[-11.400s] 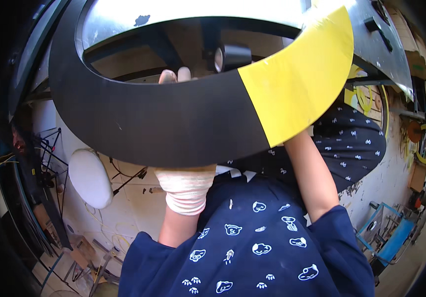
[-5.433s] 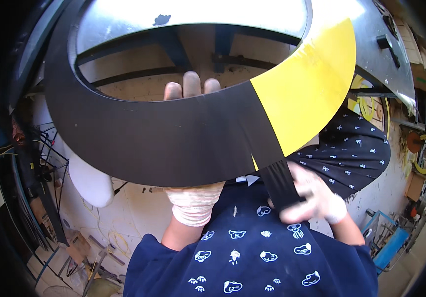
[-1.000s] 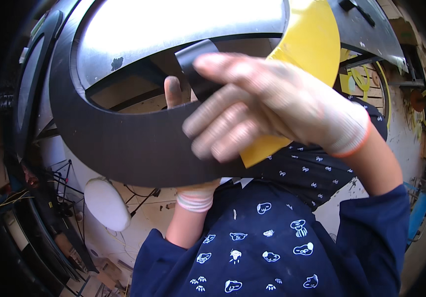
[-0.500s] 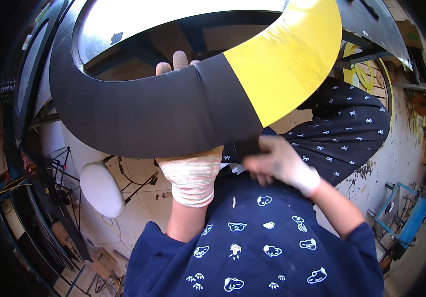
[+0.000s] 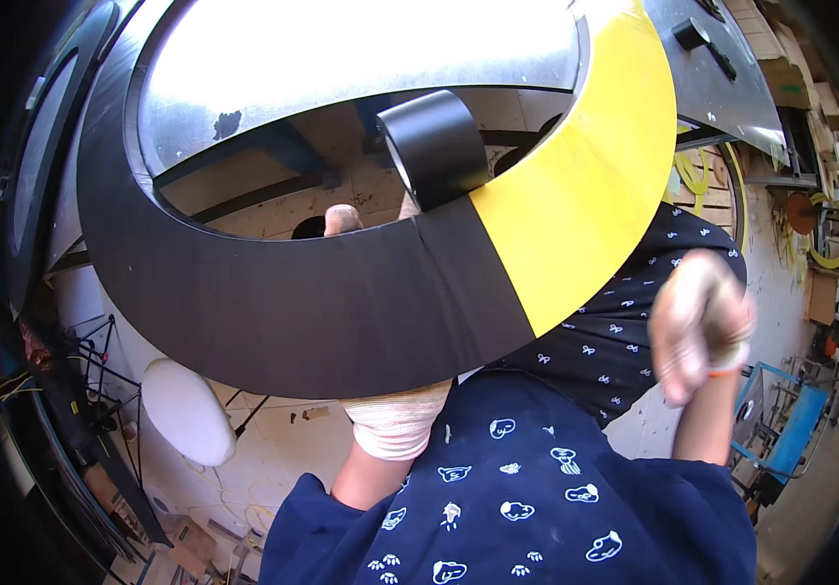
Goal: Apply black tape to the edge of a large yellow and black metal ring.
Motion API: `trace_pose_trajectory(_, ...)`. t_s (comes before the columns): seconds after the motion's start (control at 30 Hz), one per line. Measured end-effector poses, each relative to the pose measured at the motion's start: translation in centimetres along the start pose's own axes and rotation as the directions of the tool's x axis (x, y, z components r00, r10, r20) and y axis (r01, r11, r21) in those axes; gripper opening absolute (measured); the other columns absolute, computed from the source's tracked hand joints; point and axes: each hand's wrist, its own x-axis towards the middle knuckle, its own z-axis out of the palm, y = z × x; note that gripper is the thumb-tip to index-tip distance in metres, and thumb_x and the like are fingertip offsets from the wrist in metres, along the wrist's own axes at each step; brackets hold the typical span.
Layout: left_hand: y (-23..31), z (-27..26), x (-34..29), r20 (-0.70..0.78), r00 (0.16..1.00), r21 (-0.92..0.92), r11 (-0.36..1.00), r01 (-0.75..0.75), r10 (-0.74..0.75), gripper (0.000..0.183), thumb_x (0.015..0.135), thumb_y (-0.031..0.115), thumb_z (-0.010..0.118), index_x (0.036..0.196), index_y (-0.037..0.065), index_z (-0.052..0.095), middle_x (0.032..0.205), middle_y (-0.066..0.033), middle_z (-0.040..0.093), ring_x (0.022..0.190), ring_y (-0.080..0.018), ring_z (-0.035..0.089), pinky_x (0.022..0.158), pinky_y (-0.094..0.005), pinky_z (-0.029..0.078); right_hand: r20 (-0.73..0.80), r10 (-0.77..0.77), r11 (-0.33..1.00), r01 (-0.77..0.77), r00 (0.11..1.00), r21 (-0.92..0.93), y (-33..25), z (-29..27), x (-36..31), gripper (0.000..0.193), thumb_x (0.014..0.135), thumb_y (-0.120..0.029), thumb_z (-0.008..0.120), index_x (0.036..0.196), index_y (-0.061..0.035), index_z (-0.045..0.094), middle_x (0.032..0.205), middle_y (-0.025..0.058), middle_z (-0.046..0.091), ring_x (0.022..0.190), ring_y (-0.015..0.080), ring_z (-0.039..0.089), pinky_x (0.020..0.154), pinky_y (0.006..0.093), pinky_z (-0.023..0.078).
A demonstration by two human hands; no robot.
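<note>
A large flat ring, its near part wrapped smooth in black [image 5: 273,302] and its right part in yellow [image 5: 595,185], spans the view in front of me. My left hand [image 5: 398,419], in a pale striped glove, reaches beneath the ring and grips it; fingertips show at the inner edge, while the palm is hidden. A wide roll of black tape [image 5: 439,146] sits at that inner edge near the black-yellow join, beside a left finger. Whether the finger holds it is unclear. My right hand [image 5: 697,327], gloved and blurred, is off the ring to the right.
A grey metal-topped table [image 5: 361,58] stands behind the ring, with a small black cylinder [image 5: 689,34] at its right. A round white stool seat [image 5: 187,411] is at lower left. A blue-framed stand [image 5: 795,429] is at the right; yellow rings [image 5: 697,175] lie beyond my knee.
The ring has come lower, toward me. The black tape roll now shows inside the ring's opening. My right hand has moved from under the ring's near edge out to the right.
</note>
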Motion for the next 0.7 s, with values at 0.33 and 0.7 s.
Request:
trace_pose_trajectory(0.33, 2.1, -2.6, 2.6, -0.131, 0.982, 0.109, 0.987, -0.119, 0.133, 0.056, 0.099, 0.031, 0.053, 0.15, 0.009, 0.041, 0.156, -0.0086, 0.04, 0.148, -0.028, 0.033, 0.12, -0.0457, 0.026, 0.22, -0.346, 0.418, -0.06, 0.912, 0.907, -11.3, 0.0, 10.3, 0.033, 0.104, -0.02, 0.051, 0.126, 0.0035, 0.052, 0.088, 0.0066, 0.062, 0.07, 0.0105, 0.061, 0.072, 0.0242, 0.059)
trace_pose_trajectory(0.7, 2.6, -4.3, 3.0, 0.029, 0.961, 0.527, 0.813, -0.248, 0.275, 0.06, 0.101, 0.044, 0.045, 0.151, 0.012, 0.039, 0.151, -0.0101, 0.046, 0.142, -0.0316, 0.04, 0.12, -0.0495, 0.028, -0.458, -0.823, 0.556, 0.306, 0.336, -0.773, 6.9, -1.2, 15.6, 0.049, 0.092, -0.009, 0.067, 0.139, -0.003, 0.055, 0.128, 0.0128, 0.065, 0.112, 0.0214, 0.065, 0.096, 0.0337, 0.053)
